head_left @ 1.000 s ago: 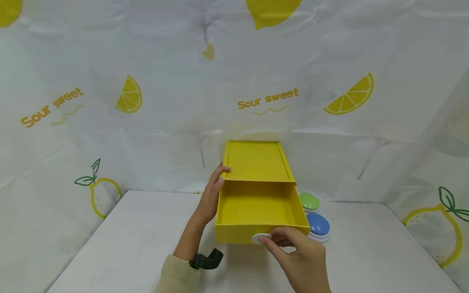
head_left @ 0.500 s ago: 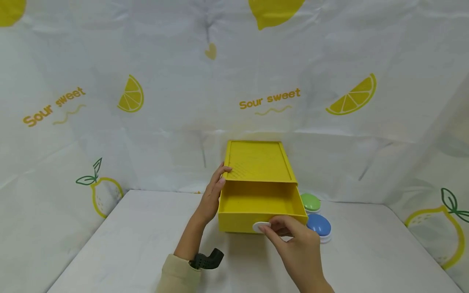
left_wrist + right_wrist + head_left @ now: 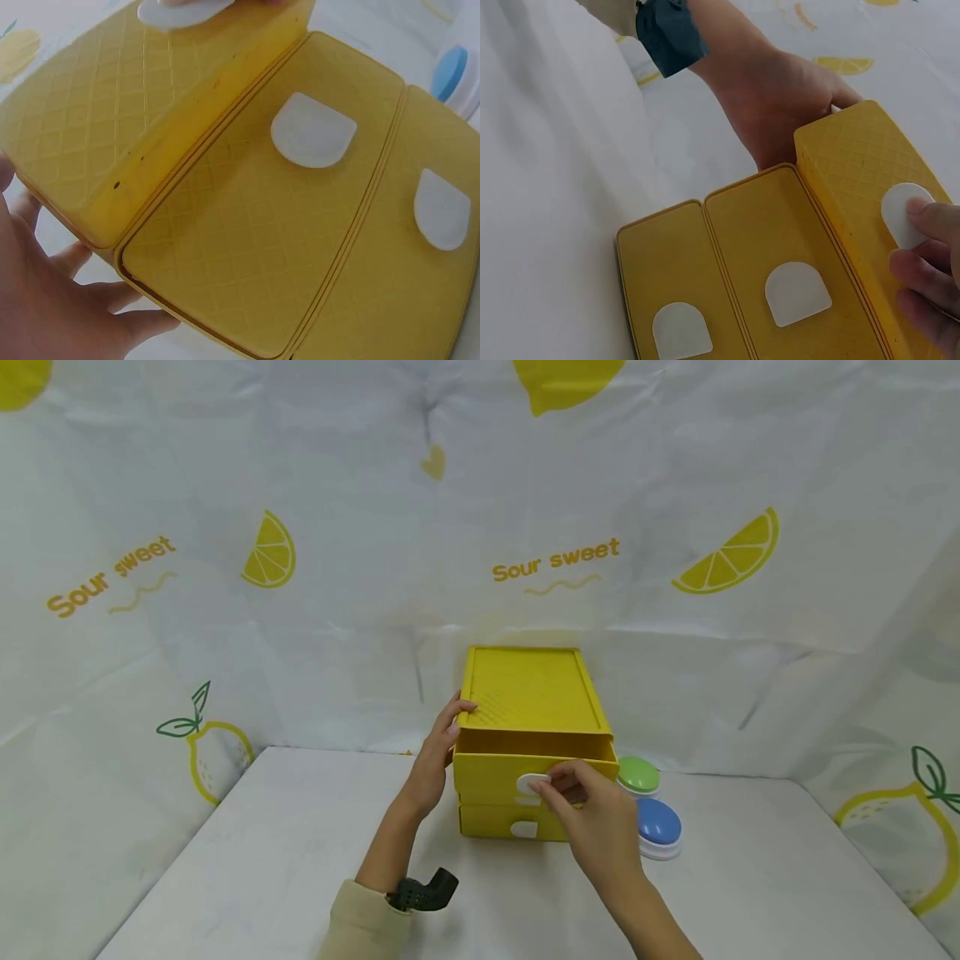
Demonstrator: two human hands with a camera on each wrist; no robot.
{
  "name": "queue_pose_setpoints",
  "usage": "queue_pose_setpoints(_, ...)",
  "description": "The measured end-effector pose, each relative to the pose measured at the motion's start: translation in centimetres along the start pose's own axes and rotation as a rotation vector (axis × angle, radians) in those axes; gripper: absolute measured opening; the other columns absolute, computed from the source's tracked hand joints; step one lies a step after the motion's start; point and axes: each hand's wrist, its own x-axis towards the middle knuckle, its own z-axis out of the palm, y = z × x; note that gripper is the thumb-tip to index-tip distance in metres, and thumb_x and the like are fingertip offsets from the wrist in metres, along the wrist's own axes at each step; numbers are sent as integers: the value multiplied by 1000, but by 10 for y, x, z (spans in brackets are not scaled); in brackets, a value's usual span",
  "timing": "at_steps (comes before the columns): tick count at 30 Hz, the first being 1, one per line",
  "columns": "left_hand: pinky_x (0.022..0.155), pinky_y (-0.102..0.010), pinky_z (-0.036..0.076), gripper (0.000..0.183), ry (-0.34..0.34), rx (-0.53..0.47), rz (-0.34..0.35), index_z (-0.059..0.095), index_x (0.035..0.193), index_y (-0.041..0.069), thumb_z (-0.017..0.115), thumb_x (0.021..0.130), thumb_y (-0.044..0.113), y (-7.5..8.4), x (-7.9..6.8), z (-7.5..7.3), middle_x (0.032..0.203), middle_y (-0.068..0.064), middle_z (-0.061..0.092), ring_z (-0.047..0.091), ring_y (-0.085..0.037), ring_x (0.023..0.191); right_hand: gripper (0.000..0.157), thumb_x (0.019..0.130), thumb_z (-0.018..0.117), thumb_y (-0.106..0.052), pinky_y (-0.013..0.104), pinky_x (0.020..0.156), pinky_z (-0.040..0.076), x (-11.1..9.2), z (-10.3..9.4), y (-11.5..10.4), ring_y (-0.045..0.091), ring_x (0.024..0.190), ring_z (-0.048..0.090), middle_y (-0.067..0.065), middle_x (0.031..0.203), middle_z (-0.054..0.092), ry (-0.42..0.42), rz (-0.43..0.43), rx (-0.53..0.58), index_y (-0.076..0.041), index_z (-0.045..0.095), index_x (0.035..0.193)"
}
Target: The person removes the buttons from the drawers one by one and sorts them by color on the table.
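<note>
A yellow drawer cabinet (image 3: 532, 689) stands against the back cloth. Its top drawer (image 3: 491, 774) sticks out a little, with a narrow gap below the cabinet's top panel. My right hand (image 3: 603, 818) pinches the white handle (image 3: 901, 214) of that drawer between thumb and fingers. Along the cabinet's left side rests my left hand (image 3: 429, 772), its fingertips over the top edge. In the left wrist view its fingers (image 3: 112, 296) spread against the side wall. The middle drawer (image 3: 225, 247) and the bottom drawer (image 3: 375, 292) are closed, each with a white handle.
Right of the cabinet are a green dome-shaped button (image 3: 638, 774) and a blue one (image 3: 658, 822), both on white bases. All stand on a white table (image 3: 315, 835). Lemon-printed cloth (image 3: 360, 677) walls the back and sides.
The top drawer has slid back from far out to nearly closed, and my right hand has moved away from me with its handle. My left hand has stayed at the cabinet's side.
</note>
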Motion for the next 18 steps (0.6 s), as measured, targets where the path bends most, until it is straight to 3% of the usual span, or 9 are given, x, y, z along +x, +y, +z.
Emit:
queue_pose_setpoints(6,116,-78,15,47,5,-3,-6,40,145,21,21,109,44,3,-1,1,173,0,4,4,-35,159,20,77,88,-13,14,58,53,11,6,8,6,63,66,-2,72,73,-4,7,45,-9,70,86)
queue_pose_setpoints(14,122,-68,19,36,19,4,-1,42,142,21,35,110,36,2,-1,3,172,-3,6,8,-38,159,17,81,85,-13,16,58,53,19,17,17,10,64,66,1,73,73,17,11,92,-7,70,89)
queue_pose_setpoints(18,125,-64,17,33,22,30,32,41,142,20,34,112,30,-3,1,2,172,-5,6,7,-35,159,16,81,85,-12,15,58,53,20,20,19,14,64,68,3,75,75,39,22,111,-6,72,89)
